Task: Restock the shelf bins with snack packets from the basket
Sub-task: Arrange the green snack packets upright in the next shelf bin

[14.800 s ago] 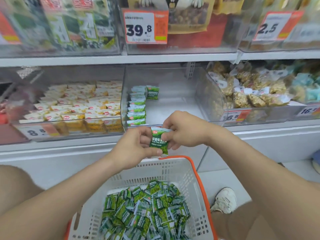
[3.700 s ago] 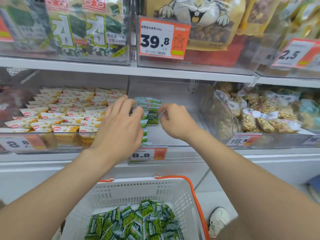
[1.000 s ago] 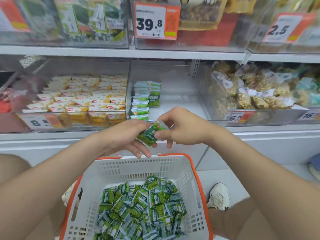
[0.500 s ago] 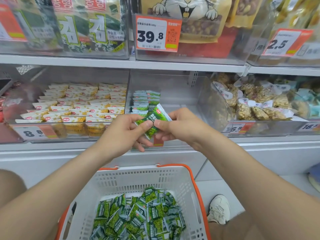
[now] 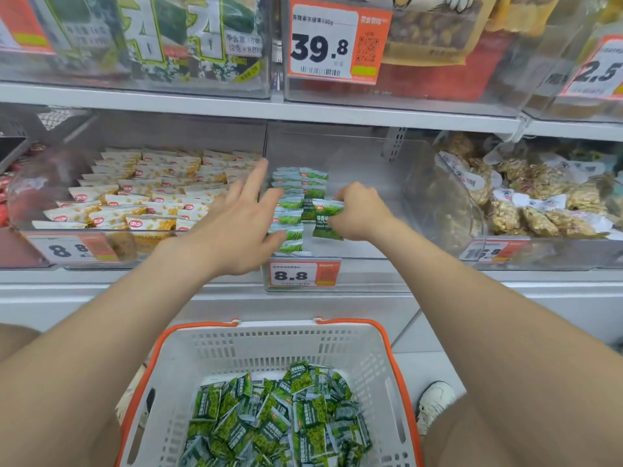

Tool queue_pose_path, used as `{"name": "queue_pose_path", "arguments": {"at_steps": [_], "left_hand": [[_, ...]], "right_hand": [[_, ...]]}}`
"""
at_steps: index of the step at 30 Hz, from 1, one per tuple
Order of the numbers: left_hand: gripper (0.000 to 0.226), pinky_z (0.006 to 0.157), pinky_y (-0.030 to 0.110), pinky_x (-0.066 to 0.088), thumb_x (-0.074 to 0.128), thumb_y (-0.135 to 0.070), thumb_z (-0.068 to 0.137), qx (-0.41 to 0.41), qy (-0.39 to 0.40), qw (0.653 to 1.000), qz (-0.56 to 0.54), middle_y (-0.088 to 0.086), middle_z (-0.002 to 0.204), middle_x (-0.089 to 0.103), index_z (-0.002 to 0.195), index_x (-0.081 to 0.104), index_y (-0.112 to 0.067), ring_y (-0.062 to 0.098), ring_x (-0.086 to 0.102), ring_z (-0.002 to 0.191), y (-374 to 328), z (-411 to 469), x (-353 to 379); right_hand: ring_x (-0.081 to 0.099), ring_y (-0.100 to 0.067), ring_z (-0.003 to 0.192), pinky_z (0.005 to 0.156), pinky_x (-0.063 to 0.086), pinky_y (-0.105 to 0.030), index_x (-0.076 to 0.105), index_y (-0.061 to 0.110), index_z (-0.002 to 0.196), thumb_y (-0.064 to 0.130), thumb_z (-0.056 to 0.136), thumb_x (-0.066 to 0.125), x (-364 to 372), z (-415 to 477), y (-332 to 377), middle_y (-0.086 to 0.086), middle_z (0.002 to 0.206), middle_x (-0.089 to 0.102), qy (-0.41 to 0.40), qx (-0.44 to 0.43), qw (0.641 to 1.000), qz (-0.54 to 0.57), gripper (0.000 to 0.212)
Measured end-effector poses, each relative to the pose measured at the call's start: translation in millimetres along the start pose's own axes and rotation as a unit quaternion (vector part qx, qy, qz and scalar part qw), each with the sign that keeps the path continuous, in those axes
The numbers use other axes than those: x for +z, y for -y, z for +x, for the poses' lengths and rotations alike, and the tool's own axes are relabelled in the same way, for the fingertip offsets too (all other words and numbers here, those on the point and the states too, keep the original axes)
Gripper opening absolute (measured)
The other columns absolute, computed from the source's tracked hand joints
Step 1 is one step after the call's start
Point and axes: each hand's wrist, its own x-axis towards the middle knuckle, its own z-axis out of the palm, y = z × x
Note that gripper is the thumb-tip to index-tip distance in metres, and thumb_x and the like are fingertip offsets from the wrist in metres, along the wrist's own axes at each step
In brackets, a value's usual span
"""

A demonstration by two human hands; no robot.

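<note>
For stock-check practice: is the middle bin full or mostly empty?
Mostly empty: in the middle bin, green packets line only its left; rest bare.

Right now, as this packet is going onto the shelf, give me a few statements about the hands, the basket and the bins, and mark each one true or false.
1. The right hand holds a green packet. True.
2. The left hand grips a packet as well. False: its fingers are spread and hold nothing.
3. The basket has nothing in it. False: a heap of packets lies in it.
4. The price tag on the middle bin reads 8.8. True.
5. Green packets fill the middle bin from wall to wall. False: the rows stand only at its left side.
</note>
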Motion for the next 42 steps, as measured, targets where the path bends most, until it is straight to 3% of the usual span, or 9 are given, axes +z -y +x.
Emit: {"name": "queue_pose_path", "arguments": {"at_steps": [5, 12, 16, 24, 30, 33, 35, 38, 42], "left_hand": [[0.056, 0.118, 0.057, 0.032, 0.054, -0.042, 0.103, 0.007, 0.047, 0.999, 0.003, 0.006, 0.169, -0.024, 0.148, 0.036, -0.016, 0.037, 0.01, 0.156, 1, 6, -3], [0.044, 0.115, 0.054, 0.036, 0.055, -0.04, 0.102, 0.013, 0.039, 0.999, 0.006, 0.009, 0.169, -0.023, 0.139, 0.048, -0.016, 0.041, 0.02, 0.152, 3, 7, 0], [0.041, 0.115, 0.054, 0.037, 0.055, -0.04, 0.103, 0.017, 0.033, 0.999, 0.003, 0.009, 0.169, -0.024, 0.136, 0.051, -0.016, 0.039, 0.019, 0.153, 3, 6, 1], [0.039, 0.114, 0.055, 0.039, 0.056, -0.038, 0.103, 0.016, 0.022, 1.0, -0.007, 0.008, 0.169, -0.024, 0.136, 0.052, -0.018, 0.042, 0.022, 0.153, 3, 6, 5], [0.042, 0.109, 0.056, 0.043, 0.055, -0.038, 0.103, 0.012, -0.011, 1.0, -0.021, 0.006, 0.169, -0.019, 0.142, 0.046, -0.023, 0.044, 0.028, 0.149, 2, -1, 7], [0.041, 0.107, 0.057, 0.042, 0.054, -0.036, 0.103, 0.012, -0.061, 0.998, -0.019, 0.009, 0.168, -0.01, 0.14, 0.046, -0.024, 0.045, 0.029, 0.144, -1, -10, 8], [0.036, 0.105, 0.056, 0.043, 0.058, -0.029, 0.099, 0.011, -0.13, 0.991, -0.029, 0.014, 0.167, 0.006, 0.135, 0.052, -0.021, 0.044, 0.031, 0.14, -5, -17, 6], [0.022, 0.09, 0.051, 0.048, 0.064, -0.017, 0.092, 0.022, -0.254, 0.964, -0.067, 0.014, 0.136, 0.042, 0.114, 0.061, -0.016, 0.035, 0.046, 0.116, -13, -30, 0], [0.01, 0.051, 0.034, 0.027, 0.061, -0.025, 0.086, -0.038, -0.295, 0.949, -0.101, -0.006, 0.071, 0.049, 0.09, 0.053, -0.022, 0.025, 0.045, 0.065, -26, -56, -4]], "right_hand": [[0.068, -0.031, 0.092, 0.074, 0.06, -0.039, 0.056, 0.004, 0.131, 0.011, 0.09, 0.066, 21, 38, 9, -0.018, 0.119, 0.063, 0.028, -0.001, 0.999, -0.023, 0.042], [0.052, -0.031, 0.1, 0.072, 0.038, -0.03, 0.044, 0.008, 0.106, 0.008, 0.091, 0.063, 33, 66, 12, -0.019, 0.12, 0.054, -0.049, 0.01, 0.997, -0.052, 0.024], [0.039, -0.022, 0.092, 0.073, 0.038, -0.029, 0.052, 0.006, 0.122, 0.014, 0.089, 0.066, 35, 73, 10, -0.015, 0.124, 0.054, -0.06, 0.009, 0.997, -0.043, 0.037], [0.063, -0.038, 0.098, 0.069, 0.046, -0.035, 0.048, 0.006, 0.119, 0.03, 0.079, 0.089, 40, 57, 15, -0.018, 0.11, 0.061, -0.145, -0.004, 0.989, -0.033, 0.062], [0.056, -0.033, 0.089, 0.064, 0.044, -0.027, 0.057, 0.007, 0.084, 0.015, 0.092, 0.064, 25, 45, 13, -0.009, 0.083, 0.056, 0.006, -0.018, 0.999, -0.05, 0.013], [0.054, -0.035, 0.125, 0.098, 0.048, -0.036, 0.059, 0.009, 0.137, 0.007, 0.094, 0.053, 9, 23, 9, -0.015, 0.132, 0.06, 0.088, -0.05, 0.994, -0.041, 0.043], [0.052, -0.039, 0.131, 0.104, 0.048, -0.041, 0.056, 0.009, 0.142, 0.005, 0.094, 0.049, 0, 3, 12, -0.019, 0.14, 0.058, 0.055, -0.069, 0.995, -0.044, 0.048], [0.063, -0.044, 0.098, 0.079, 0.057, -0.047, 0.069, 0.009, 0.106, 0.013, 0.091, 0.043, -8, -28, 23, -0.019, 0.099, 0.071, -0.093, -0.119, 0.988, -0.044, 0.029], [0.058, -0.031, 0.068, 0.059, 0.05, -0.039, 0.06, 0.017, 0.081, 0.034, 0.089, 0.042, -20, -98, 46, -0.002, 0.069, 0.065, -0.141, -0.207, 0.968, -0.022, 0.026]]}}
